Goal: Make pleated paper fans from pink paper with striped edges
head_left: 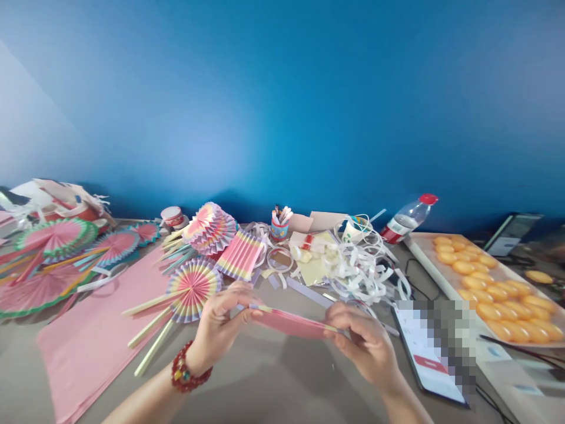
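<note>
Between my two hands I hold a pink folded paper strip (293,324) with pale yellow ends, raised above the grey table. My left hand (227,315), with a red bead bracelet (188,371) at its wrist, pinches the left end between thumb and fingers. At the right end, my right hand (366,338) grips it the same way. Close by on the left lies a round pleated paper fan (192,287) with pale yellow sticks. Just behind my left hand is a pleated paper piece (241,254) in pink, yellow and lilac.
Pink paper sheets (97,335) lie at left, with more paper fans (57,241) beyond. White paper strips (366,265) heap up behind my right hand. A bottle (408,219) leans by the wall. At right are a phone (432,353) and a tray (450,282) of yellow oval pieces.
</note>
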{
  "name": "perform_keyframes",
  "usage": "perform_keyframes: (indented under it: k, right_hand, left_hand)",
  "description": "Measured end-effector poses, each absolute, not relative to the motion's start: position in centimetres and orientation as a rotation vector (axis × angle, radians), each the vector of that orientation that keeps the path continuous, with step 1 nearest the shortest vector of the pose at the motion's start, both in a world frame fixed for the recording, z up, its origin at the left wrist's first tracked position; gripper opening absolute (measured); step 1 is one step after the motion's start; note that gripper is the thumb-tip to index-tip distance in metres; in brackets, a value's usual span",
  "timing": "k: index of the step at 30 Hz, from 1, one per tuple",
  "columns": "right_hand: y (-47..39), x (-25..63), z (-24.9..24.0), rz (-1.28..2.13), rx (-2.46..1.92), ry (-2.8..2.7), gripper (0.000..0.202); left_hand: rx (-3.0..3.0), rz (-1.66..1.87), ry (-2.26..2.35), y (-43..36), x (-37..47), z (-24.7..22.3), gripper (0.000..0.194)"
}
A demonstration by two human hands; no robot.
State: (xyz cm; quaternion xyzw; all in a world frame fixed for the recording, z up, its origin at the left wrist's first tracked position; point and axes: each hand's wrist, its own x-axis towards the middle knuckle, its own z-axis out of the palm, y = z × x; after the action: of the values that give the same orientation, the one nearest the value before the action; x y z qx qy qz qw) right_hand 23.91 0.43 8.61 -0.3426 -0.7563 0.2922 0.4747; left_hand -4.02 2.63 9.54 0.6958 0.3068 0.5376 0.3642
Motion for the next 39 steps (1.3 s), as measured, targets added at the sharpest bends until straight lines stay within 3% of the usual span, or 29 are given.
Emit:
perform_keyframes:
  k: [7, 16, 30, 39]
  right_hand:
    - [0.7, 23.9, 8.6, 0.743, -0.805, -1.827, 0.010]
    - [0.4, 24.2, 8.5, 0.785, -0.863, -1.842, 0.015]
    - [0.1, 22.6, 9.9, 0.626, -0.932, -1.956, 0.004]
    - [0.5, 22.0, 9.9, 0.669, -0.895, -1.996, 0.013]
  left_hand:
    - [1.837, 1.386, 0.797, 2.5, -3.9, 9.9, 0.005]
    - [1.789, 1.314, 0.847, 2.7, -3.9, 9.9, 0.012]
    - [1.650, 1.165, 0.816, 2.3, -3.1, 9.7, 0.008]
    - [1.719, 1.073, 0.793, 2.2, -3.2, 9.8, 0.015]
